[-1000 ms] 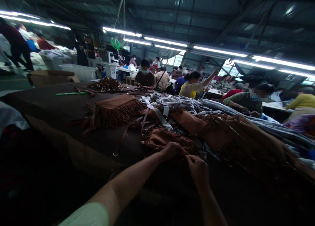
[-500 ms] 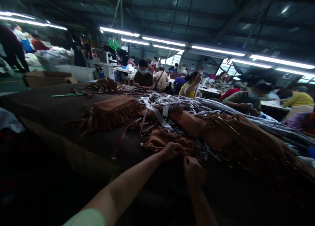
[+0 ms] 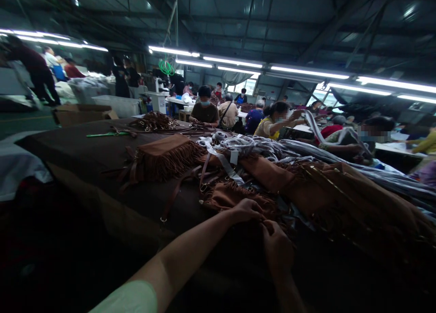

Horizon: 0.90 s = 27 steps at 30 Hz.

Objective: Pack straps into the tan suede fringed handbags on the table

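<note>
- Left hand (image 3: 245, 211), lower centre: fingers curled down over the edge of the fringed suede bag (image 3: 235, 196), holding it, apparently to keep that edge steady.
- Right hand (image 3: 277, 249), just beside it: fingers pinched together at the same edge; what they hold is lost in shadow.
- Fringed suede bag: lies flat on the near table edge, under both hands, within easy reach.
- Leather strap (image 3: 175, 195), left of the hands: trails loose, clip end towards the person.
- Second fringed bag (image 3: 166, 156), centre left: laid flat beyond the strap.
- Suede panels (image 3: 334, 190), right: heaped together, seemingly as a batch.
- Grey straps (image 3: 248, 147), centre: bundled behind the bags.
- Brown-covered table (image 3: 57, 142), left: bears all of these.
- Co-workers (image 3: 204, 113), far centre: seated at tables.
</note>
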Tool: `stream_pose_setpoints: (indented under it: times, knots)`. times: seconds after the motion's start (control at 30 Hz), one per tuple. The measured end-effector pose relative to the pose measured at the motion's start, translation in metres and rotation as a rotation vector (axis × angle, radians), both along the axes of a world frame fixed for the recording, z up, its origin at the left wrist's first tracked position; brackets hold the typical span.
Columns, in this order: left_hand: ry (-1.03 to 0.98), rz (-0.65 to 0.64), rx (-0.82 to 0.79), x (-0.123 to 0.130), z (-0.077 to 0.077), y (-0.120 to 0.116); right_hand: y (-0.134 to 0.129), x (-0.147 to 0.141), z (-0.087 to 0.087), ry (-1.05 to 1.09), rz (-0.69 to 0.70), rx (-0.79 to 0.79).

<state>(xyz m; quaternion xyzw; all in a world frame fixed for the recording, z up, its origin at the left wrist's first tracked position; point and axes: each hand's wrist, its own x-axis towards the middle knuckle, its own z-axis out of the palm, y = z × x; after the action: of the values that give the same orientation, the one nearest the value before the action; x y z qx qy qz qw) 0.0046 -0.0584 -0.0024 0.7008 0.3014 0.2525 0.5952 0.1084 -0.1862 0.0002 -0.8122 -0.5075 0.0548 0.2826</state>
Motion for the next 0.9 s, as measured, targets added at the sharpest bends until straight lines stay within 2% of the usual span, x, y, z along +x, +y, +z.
stream_pose_setpoints:
  times: [0.13,0.2,0.3,0.4,0.5,0.57,0.73,0.9]
  knots:
    - [-0.067,0.028,-0.065,-0.002,0.002,-0.004,0.004,0.010,-0.005,0.240,0.242,0.137]
    - [-0.090,0.016,-0.091,-0.001,0.001,-0.002,0.005,0.011,-0.008,0.254,0.293,0.174]
    - [-0.112,0.014,-0.121,0.000,-0.001,0.000,0.008,0.008,-0.004,0.168,0.236,0.226]
    - [-0.186,0.043,-0.198,-0.002,-0.001,0.001,0.017,0.008,0.007,0.165,0.147,0.266]
    - [-0.336,0.118,-0.322,-0.008,0.002,-0.001,0.033,0.010,0.017,0.194,0.139,0.222]
    - [-0.456,0.186,-0.413,-0.011,0.003,-0.001,0.043,0.009,0.020,0.091,0.130,0.173]
    - [-0.563,0.249,-0.484,-0.011,0.002,-0.001,0.055,-0.001,0.013,-0.199,0.136,0.062]
    - [-0.513,0.252,-0.408,-0.012,0.006,-0.003,0.057,-0.001,0.004,-0.175,0.106,0.106]
